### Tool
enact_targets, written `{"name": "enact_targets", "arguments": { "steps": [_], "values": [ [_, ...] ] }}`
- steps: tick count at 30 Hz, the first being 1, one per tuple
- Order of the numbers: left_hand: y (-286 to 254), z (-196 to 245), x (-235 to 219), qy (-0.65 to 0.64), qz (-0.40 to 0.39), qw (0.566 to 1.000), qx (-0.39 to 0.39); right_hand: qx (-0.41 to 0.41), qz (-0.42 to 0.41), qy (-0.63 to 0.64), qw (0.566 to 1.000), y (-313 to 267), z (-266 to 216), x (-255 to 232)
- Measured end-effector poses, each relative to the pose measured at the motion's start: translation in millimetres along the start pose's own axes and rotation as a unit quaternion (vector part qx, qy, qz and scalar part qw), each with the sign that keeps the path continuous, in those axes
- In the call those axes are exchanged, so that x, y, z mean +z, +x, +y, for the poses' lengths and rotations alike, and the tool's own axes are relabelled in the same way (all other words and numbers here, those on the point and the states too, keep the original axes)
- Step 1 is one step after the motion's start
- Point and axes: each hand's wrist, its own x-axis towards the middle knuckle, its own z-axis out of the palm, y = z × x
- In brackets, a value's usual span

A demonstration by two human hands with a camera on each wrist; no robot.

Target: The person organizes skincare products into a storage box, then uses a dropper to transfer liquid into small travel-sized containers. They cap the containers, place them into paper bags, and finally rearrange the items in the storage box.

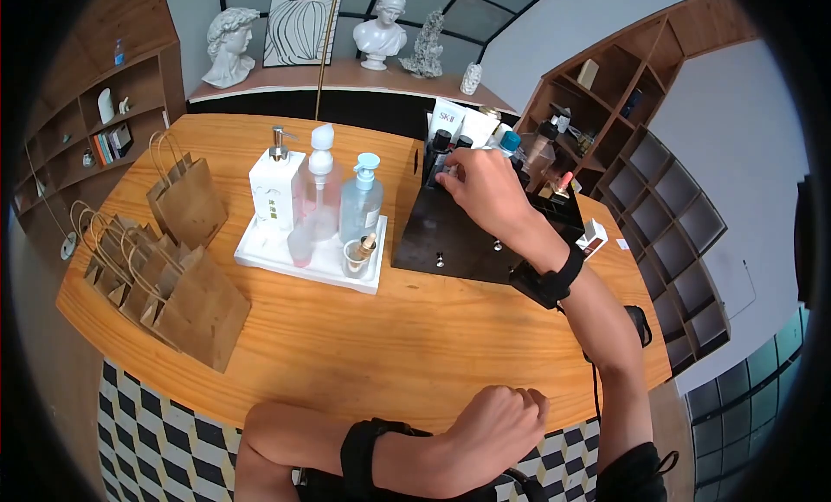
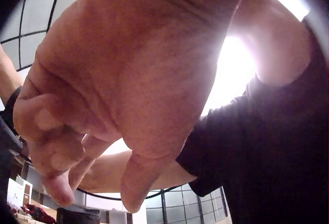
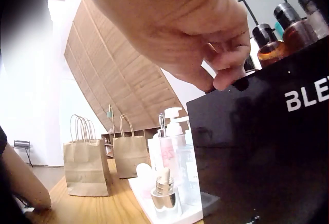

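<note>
My right hand (image 1: 492, 190) is over the left part of a black cosmetics organizer (image 1: 459, 234), its fingers bent down beside dark-capped bottles. In the right wrist view, the fingertips of that hand (image 3: 205, 39) reach behind the top edge of the black panel (image 3: 257, 141); whether they pinch something is hidden. Near the table's front edge hangs my left hand (image 1: 498, 433), loosely curled. Seen in the left wrist view, the left hand (image 2: 123, 75) has nothing between its thumb and fingers.
A white tray (image 1: 303, 273) left of the organizer bears a white pump bottle (image 1: 275, 190), a blue pump bottle (image 1: 359, 208) and small bottles. Brown paper bags (image 1: 203, 307) stand at the table's left. A small white box (image 1: 593, 238) sits right of the organizer.
</note>
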Motion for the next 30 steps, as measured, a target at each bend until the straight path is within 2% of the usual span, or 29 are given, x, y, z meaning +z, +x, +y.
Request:
{"name": "enact_targets", "arguments": {
  "steps": [4,10,12,13,14,16,18,21,22,24,25,27,30],
  "values": [
    [-7,0,-11,0.018,0.007,1.000,0.008,0.013,0.016,0.029,0.999,-2,4,7],
    [-9,2,-13,-0.012,-0.008,1.000,0.017,0.010,0.045,0.066,0.997,-6,-5,-12],
    [-13,-2,-21,0.023,0.024,0.999,0.013,-0.015,0.123,0.074,0.990,-7,-11,-31],
    [-11,-2,-22,0.020,0.021,0.999,0.014,-0.046,0.188,0.061,0.979,-10,-9,-36],
    [-10,-2,-22,0.005,0.027,1.000,0.014,-0.016,0.180,0.079,0.980,-17,-22,-53],
    [-9,1,-21,-0.014,0.032,0.999,0.012,-0.077,0.194,0.101,0.973,-28,-24,-63],
    [-8,4,-22,0.004,0.033,0.999,0.024,-0.109,0.118,0.091,0.983,-49,-32,-68],
    [-9,11,-13,0.001,0.074,0.997,0.034,-0.144,0.006,0.097,0.985,-77,-34,-31],
    [-8,13,-10,0.000,0.071,0.997,0.033,-0.147,-0.029,0.110,0.983,-85,-33,-12],
    [-5,15,-8,-0.033,0.010,0.998,0.044,-0.123,-0.088,0.108,0.983,-97,-25,29],
    [-8,13,-10,-0.031,0.007,0.999,0.044,-0.107,-0.095,0.107,0.984,-100,-21,47],
    [-13,7,-15,-0.009,0.057,0.998,0.037,-0.095,-0.085,0.112,0.985,-99,-20,64],
    [-10,2,-19,-0.022,0.028,0.999,0.017,-0.080,-0.071,0.121,0.987,-94,-20,82]
  ]
}}
